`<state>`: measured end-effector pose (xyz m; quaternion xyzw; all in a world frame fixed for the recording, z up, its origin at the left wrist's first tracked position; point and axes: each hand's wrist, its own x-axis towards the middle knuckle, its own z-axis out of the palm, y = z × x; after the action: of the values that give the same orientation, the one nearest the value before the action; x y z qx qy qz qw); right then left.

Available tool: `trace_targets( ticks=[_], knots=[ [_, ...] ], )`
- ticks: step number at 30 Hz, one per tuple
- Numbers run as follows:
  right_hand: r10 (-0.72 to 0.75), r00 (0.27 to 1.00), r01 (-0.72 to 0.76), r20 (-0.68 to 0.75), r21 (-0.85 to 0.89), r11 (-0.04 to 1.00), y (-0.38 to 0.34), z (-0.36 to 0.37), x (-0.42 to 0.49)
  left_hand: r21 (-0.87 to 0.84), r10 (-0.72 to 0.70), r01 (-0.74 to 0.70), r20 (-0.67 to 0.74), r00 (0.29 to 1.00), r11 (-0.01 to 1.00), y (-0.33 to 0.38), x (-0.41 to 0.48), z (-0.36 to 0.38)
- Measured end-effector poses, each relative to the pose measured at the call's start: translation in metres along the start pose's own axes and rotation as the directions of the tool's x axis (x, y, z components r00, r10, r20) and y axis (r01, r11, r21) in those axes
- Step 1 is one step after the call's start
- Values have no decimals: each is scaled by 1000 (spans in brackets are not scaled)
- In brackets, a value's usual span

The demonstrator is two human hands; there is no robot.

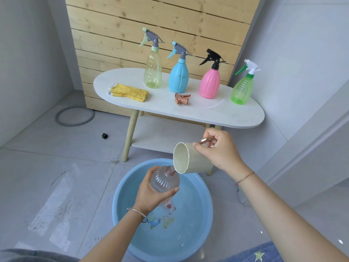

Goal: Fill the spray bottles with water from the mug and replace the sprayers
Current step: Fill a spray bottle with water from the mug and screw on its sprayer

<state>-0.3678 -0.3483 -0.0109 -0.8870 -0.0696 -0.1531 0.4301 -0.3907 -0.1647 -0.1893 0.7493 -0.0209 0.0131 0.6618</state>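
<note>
- Left grip (151, 193), head view: fingers and thumb are curled round the belly of the clear ribbed bottle (165, 179). The bottle is held over the blue basin (114, 203) at 6 o'clock of the frame, open neck tilted toward 1 o'clock.
- Right grip (221, 150): fingers are hooked through the copper handle (206, 140) and the thumb is pressed on the wall of the cream mug (187, 157). The mug sits at 2 o'clock of the bottle, mouth tipped toward 8 o'clock, lip just above the neck. A thin stream appears to run in.
- Bottle handling: thin plastic, light when empty, heavier as it fills. The ribbed wall probably gives under a hard squeeze and may be slippery when wet. Hold at the belly below the shoulder, with moderate pressure.
- Mug handling: rigid. Control the tilt at the handle and steady it with the thumb.
- Loose sprayer (182, 98): lies on its side on the white surface (236, 118), at 12 o'clock of the basin. Its clear dip tube (215, 104) trails toward 3 o'clock. The tube looks thin and flexible, so take hold at the threaded collar.
- Four capped bottles stand along the surface: yellow bottle (153, 72), blue bottle (178, 78), pink bottle (209, 84), green bottle (241, 91).
</note>
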Motion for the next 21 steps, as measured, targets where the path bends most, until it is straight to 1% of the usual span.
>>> trace_targets(
  ticks=[4,9,21],
  knots=[
    [-30,999,30,13,-10,1000,-2,2,0,4,0,0,3,1000,1000,-1,-1,0],
    [-96,995,97,20,-63,993,-5,2,0,5,-1,1,2,1000,1000,-2,0,0],
    [-149,988,151,35,-96,984,-10,7,1,1,-8,8,-8,1000,1000,-3,0,2]
  ],
)
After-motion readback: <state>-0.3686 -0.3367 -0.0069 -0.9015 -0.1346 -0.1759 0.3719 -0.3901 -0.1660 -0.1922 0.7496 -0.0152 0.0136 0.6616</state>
